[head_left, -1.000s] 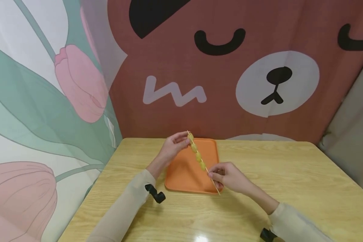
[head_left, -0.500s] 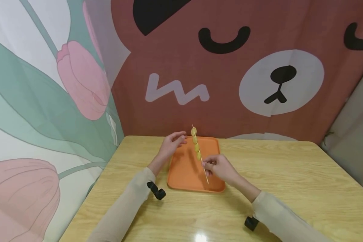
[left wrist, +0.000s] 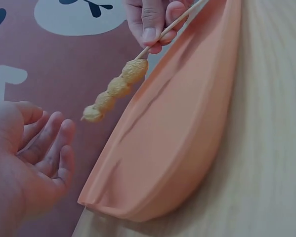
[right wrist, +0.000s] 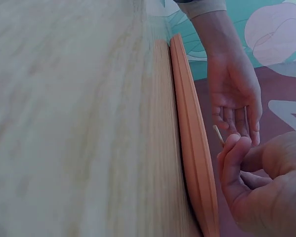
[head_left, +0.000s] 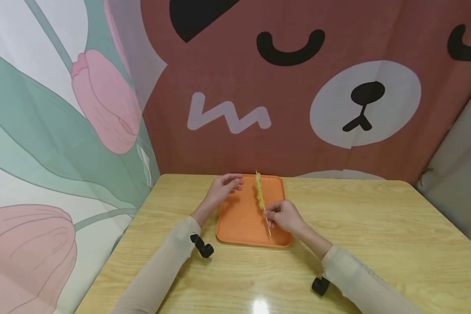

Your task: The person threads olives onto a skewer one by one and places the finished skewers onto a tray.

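Observation:
A wooden skewer (head_left: 261,198) threaded with several yellow, roundish pieces (left wrist: 119,86) slants over the orange tray (head_left: 239,226). Thumb and fingers of my right hand (head_left: 284,216) pinch its bare stick below the pieces; the stick's lower end pokes out past the fingers. In the left wrist view the skewer is held above the tray floor, its loaded end away from the right hand. My left hand (head_left: 221,187) hovers at the tray's far left, fingers loosely bent, apart from the skewer and holding nothing. The right wrist view hides most of the skewer behind the right hand (right wrist: 266,182).
The tray lies on a wood-grain table (head_left: 357,235), near its back edge. Behind the table hangs a curtain (head_left: 290,144) with a brown bear print, and a tulip-print curtain (head_left: 102,183) is at the left. Black wrist mounts (head_left: 202,246) sit on both sleeves.
My left hand has let go of the skewer's loaded end. My right hand has moved left with the skewer, which now stands straighter in view and has come down toward the tray.

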The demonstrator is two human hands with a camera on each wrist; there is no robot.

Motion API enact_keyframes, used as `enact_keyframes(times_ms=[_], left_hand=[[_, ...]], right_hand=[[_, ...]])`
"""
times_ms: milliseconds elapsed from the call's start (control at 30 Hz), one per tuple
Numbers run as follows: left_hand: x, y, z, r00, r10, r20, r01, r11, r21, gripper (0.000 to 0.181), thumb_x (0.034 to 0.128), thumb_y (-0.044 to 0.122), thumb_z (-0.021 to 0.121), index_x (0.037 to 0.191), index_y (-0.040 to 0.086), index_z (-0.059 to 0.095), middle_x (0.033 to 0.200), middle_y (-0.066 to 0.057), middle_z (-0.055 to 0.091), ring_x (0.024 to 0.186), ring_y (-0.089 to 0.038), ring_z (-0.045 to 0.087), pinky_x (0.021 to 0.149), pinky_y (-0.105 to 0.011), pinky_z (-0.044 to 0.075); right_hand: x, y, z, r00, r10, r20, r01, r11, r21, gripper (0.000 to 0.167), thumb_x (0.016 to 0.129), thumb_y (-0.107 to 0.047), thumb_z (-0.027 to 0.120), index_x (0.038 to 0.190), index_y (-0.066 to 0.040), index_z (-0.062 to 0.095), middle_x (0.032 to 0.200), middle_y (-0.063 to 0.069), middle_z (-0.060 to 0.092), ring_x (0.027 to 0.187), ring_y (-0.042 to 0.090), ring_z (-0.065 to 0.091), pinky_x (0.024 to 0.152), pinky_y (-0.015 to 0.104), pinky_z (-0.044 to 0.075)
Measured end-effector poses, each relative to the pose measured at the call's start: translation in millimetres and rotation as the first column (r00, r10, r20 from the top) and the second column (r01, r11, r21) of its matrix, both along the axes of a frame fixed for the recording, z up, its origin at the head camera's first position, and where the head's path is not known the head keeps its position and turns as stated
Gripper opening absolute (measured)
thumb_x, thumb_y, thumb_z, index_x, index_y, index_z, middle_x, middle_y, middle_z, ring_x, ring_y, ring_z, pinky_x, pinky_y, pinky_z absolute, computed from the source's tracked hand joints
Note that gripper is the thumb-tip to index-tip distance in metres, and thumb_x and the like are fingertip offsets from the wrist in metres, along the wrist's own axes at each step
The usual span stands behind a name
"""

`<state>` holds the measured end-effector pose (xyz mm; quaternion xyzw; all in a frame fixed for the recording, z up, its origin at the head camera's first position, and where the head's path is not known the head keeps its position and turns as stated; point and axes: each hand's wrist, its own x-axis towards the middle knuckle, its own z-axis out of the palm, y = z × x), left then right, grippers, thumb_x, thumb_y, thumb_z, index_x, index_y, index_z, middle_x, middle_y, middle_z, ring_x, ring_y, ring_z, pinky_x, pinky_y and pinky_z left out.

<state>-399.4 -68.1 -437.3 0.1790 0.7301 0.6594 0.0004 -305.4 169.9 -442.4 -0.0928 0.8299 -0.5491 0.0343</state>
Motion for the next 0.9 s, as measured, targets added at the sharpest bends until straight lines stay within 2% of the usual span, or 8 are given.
enact_keyframes(times_ms=[300,567,867,900], left_hand=[[0.7,-1.8,-5.2,1.0,-0.011,0.01,0.012,0.999,-0.049,0.033,0.1046,0.024,0.062,0.128,0.002,0.068,0.107,-0.008,0.073,0.093,-0.022,0.072,0.093,-0.052,0.052],[3.0,-3.3,-8.5,1.0,-0.005,0.008,0.006,0.998,-0.07,0.034,0.1042,0.025,0.063,0.129,0.002,0.068,0.107,-0.006,0.074,0.092,-0.021,0.072,0.091,-0.048,0.054],[1.8,-2.4,-12.9,1.0,-0.013,0.004,0.013,0.997,-0.081,0.031,0.1038,0.026,0.062,0.126,0.006,0.07,0.107,-0.006,0.073,0.092,-0.023,0.072,0.087,-0.049,0.056],[1.7,-2.8,-13.8,1.0,-0.017,0.004,0.018,0.996,-0.085,0.033,0.1038,0.027,0.062,0.128,0.005,0.069,0.108,-0.006,0.073,0.093,-0.023,0.072,0.086,-0.05,0.056]], right_hand=[[2.1,1,-5.8,0.998,0.005,0.058,-0.003,1.0,-0.029,0.012,0.099,-0.001,0.066,0.093,0.007,0.073,0.067,0.013,0.065,0.056,0.018,0.062,0.052,0.026,0.052],[2.0,0,-12.0,0.998,0.005,0.063,-0.002,0.999,-0.044,0.011,0.098,0.002,0.066,0.093,0.007,0.073,0.067,0.013,0.065,0.057,0.019,0.062,0.053,0.027,0.053],[2.1,-4,-9.1,0.991,0.001,0.131,0.014,0.993,-0.119,0.013,0.098,0.004,0.065,0.104,0.014,0.07,0.073,0.015,0.068,0.062,0.018,0.064,0.057,0.028,0.055],[4.7,-5,-5.2,0.991,0.002,0.137,0.014,0.993,-0.119,0.014,0.098,0.004,0.065,0.105,0.015,0.069,0.074,0.016,0.068,0.062,0.019,0.064,0.058,0.029,0.056]])
